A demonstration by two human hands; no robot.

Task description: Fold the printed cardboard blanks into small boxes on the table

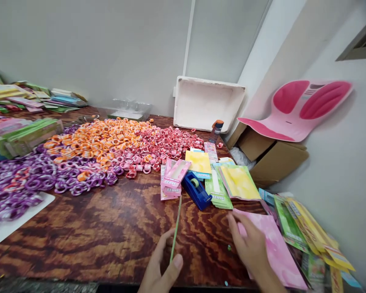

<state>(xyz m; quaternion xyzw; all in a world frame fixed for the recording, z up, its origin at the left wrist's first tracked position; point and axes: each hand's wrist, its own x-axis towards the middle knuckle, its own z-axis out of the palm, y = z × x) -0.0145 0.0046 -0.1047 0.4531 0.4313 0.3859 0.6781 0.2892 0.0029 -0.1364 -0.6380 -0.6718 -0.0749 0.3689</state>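
Head view: packets [172, 189] flank a tape dispenser [198, 195] beyond the left hand [161, 264], holding card [176, 230].

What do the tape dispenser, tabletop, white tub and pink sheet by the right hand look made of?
Tape dispenser: probably moulded plastic, semi-gloss; smooth blue body with highlights.
Tabletop: wood or wood-look laminate, slight sheen; bold dark grain, soft reflections.
White tub: plastic or foam, can't tell; matte, thick-looking rim.
Pink sheet: likely paper or thin card; flat, mottled print.

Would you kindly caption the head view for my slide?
Left hand holds a green card; right hand by pink sheet; rings behind.
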